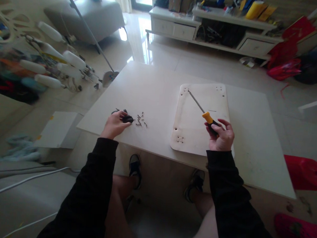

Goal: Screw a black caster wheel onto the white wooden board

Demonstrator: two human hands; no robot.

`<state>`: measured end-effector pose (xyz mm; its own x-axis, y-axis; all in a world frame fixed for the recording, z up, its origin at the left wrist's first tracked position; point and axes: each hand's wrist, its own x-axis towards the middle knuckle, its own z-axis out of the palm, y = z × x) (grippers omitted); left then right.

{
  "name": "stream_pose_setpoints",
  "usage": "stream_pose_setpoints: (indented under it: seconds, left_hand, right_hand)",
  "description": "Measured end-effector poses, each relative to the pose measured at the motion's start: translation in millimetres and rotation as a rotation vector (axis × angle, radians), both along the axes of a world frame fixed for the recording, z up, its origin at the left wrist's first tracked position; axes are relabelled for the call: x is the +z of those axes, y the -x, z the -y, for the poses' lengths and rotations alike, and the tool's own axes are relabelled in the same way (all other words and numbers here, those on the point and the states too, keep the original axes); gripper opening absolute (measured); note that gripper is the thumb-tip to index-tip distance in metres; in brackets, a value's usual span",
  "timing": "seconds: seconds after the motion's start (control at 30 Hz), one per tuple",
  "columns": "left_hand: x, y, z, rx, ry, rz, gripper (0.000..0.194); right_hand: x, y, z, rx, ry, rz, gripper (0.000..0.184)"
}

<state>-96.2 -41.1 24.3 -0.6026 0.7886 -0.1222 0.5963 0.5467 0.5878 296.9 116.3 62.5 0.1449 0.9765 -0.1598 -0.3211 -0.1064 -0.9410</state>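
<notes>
My right hand (pixel 221 135) is closed round the yellow-and-black handle of a screwdriver (pixel 204 113). Its long shaft points up-left over a pale wooden board (pixel 191 134) with rounded corners and small drilled holes. The board lies flat on a white table (pixel 154 87). My left hand (pixel 114 124) rests at the table's near left edge, fingers curled onto a small black part (pixel 127 119). Several small dark screws (pixel 141 121) lie scattered just right of that part. Both arms wear black sleeves.
A white box (pixel 60 129) sits on the floor left of the table. A rack with white tubes (pixel 56 65) stands farther left. A white TV cabinet (pixel 210 30) lines the far wall. Red bags (pixel 285 64) lie at right, and a red object (pixel 303 171) by the table's right corner.
</notes>
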Motion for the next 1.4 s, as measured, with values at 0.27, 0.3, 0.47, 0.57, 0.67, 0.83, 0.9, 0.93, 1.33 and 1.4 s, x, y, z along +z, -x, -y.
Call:
stream_pose_setpoints:
  seconds: [0.27,0.3,0.47,0.57,0.67,0.83,0.9,0.93,1.33,1.4]
  left_hand:
    - [0.5,-106.9,-45.5,-0.432,-0.336,0.485,0.034]
    - [-0.7,-119.4,-49.0,-0.463,-0.337,0.501,0.033]
    - [-10.4,-159.4,-55.8,-0.537,-0.311,0.549,0.033]
    - [-18.4,-170.0,-57.2,-0.583,-0.285,0.570,0.034]
    - [-25.9,-175.4,-59.7,-0.595,-0.257,0.600,0.036]
    - [-34.5,-175.2,-65.3,-0.624,-0.215,0.563,0.041]
    - [-37.3,-173.6,-66.7,-0.655,-0.203,0.525,0.045]
    - [-38.6,-173.0,-67.1,-0.664,-0.200,0.503,0.046]
    - [-38.8,-182.6,-68.5,-0.693,-0.245,0.363,0.037]
    - [-39.8,-184.7,-68.5,-0.693,-0.259,0.365,0.037]
  right_hand:
    - [-6.4,-15.9,-12.2,-0.207,-0.052,-0.113,0.054]
    - [-7.0,-17.5,-13.5,-0.227,-0.080,-0.108,0.052]
    - [-5.8,-22.9,-15.0,-0.196,-0.186,0.077,0.051]
    - [-1.9,-22.3,-10.6,-0.169,-0.242,0.142,0.055]
    - [0.8,-21.3,-6.1,-0.152,-0.288,0.191,0.055]
    - [-2.4,-20.9,-6.4,-0.099,-0.339,0.288,0.052]
    - [-4.0,-20.0,-7.5,-0.088,-0.360,0.284,0.049]
    - [-4.4,-19.2,-7.8,-0.087,-0.369,0.275,0.048]
    - [-4.2,-10.5,4.6,-0.087,-0.418,0.331,0.039]
    - [-3.0,-9.4,7.4,-0.071,-0.413,0.344,0.039]
